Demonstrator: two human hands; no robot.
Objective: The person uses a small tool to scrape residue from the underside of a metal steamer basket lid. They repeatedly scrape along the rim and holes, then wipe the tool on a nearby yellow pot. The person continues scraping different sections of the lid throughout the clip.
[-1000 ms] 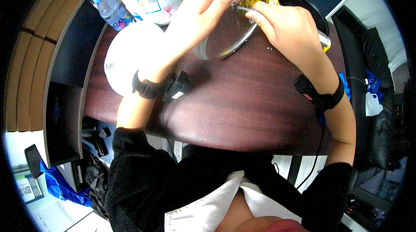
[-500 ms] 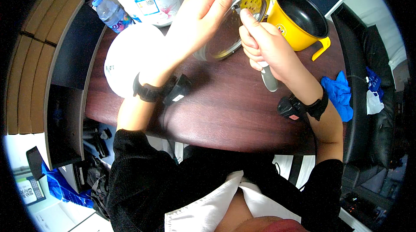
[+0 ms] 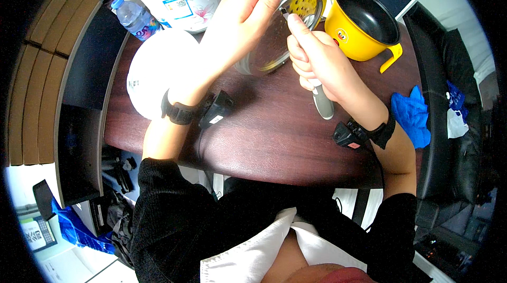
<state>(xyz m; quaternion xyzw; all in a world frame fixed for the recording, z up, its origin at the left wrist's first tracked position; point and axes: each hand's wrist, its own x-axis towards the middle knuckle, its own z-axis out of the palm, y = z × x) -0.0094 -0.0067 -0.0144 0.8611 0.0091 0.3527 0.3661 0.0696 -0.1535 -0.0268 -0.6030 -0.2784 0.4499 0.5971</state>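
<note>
My left hand (image 3: pixel 244 21) grips the far upper rim of a round lid (image 3: pixel 270 50) with a see-through middle and a shiny rim, held tilted above the table. A yellow patch with dark dots shows in its upper part. My right hand (image 3: pixel 323 61), thumb extended, is wrapped around a tool with a white and grey handle (image 3: pixel 324 104). Its dark tip is close to the lid, but its kind and whether it touches are unclear. Left of my left forearm lies a white dome-shaped piece (image 3: pixel 158 72), partly covered by that arm.
A white appliance body (image 3: pixel 179 6) with a dark inside stands far left, near a water bottle (image 3: pixel 136 18). At the far right is a yellow pot (image 3: pixel 359 37) with black lining. A blue cloth (image 3: pixel 412 119) lies at the brown table's (image 3: pixel 274 140) right edge.
My right hand and its tool have shifted slightly left along the lid. My left hand stays in the same place on the rim.
</note>
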